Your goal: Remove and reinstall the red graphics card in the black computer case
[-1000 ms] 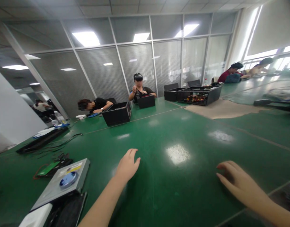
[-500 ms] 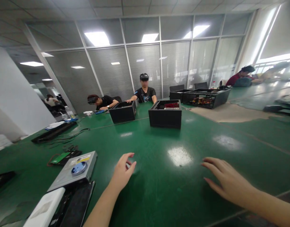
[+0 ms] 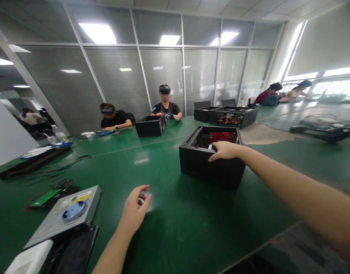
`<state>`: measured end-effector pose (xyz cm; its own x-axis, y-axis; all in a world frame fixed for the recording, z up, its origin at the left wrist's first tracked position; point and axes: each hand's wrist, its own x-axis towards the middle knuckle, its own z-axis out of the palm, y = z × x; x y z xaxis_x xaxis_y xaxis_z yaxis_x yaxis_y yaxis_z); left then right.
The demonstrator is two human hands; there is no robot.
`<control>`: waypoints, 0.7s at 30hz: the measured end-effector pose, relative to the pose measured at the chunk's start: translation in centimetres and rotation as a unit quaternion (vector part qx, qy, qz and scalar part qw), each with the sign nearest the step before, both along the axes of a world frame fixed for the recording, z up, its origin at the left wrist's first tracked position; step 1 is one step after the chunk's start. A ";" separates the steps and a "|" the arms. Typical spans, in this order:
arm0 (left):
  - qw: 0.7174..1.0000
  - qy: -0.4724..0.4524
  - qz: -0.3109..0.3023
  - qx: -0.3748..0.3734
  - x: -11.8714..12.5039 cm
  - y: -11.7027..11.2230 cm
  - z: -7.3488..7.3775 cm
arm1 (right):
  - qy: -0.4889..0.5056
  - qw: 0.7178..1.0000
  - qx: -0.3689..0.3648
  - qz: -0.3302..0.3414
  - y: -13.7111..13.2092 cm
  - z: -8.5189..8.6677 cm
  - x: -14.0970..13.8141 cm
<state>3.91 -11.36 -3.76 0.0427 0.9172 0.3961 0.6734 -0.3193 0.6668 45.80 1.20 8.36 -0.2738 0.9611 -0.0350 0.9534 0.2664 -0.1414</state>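
Note:
A black computer case [image 3: 209,167] lies on the green table in front of me, open at the top, with a red circuit board [image 3: 222,137] inside. My right hand [image 3: 224,150] grips its near rim, thumb on the outer wall and fingers over the edge; the fingertips are partly hidden inside. Over the table left of the case, my left hand [image 3: 136,205] is held with fingers apart and loosely bent, touching nothing. Left of that hand sits a silver optical drive [image 3: 60,217] with a round blue object [image 3: 74,210] on top.
A white box-like item [image 3: 30,258] and a black panel [image 3: 74,251] lie at the lower left, with a green circuit board [image 3: 46,198] beyond. Another open case [image 3: 150,127] stands before a seated person [image 3: 167,108]. More cases [image 3: 243,118] stand farther right.
My right hand has reached forward and taken hold of the near case, which is now closer and turned. The person opposite has drawn their hands back from the cases. My view has shifted right.

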 end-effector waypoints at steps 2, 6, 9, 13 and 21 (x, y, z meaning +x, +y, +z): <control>1.000 -0.008 0.011 0.019 -0.1 0.1 0.3 | -0.013 1.000 0.016 0.017 -1.4 0.1 0.1; 0.997 -0.040 0.032 0.051 0.0 -0.1 0.6 | -0.017 0.996 0.025 0.082 -6.5 0.5 -0.8; 0.993 -0.075 0.036 0.079 0.0 -0.8 0.9 | 0.011 0.991 0.015 0.135 -11.3 0.7 -1.9; 0.985 -0.078 -0.004 0.153 0.5 -2.3 1.7 | 0.090 0.977 -0.036 0.188 -17.0 1.3 -2.5; 0.966 -0.003 -0.151 0.211 2.7 -4.3 2.3 | 0.128 0.947 -0.126 0.266 -13.3 5.6 -3.7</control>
<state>6.60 -15.62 -1.48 0.2796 0.6195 0.7335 0.5030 -0.7453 0.4377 42.06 -12.13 14.00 -0.7478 0.6543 -0.1131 0.6197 0.6266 -0.4726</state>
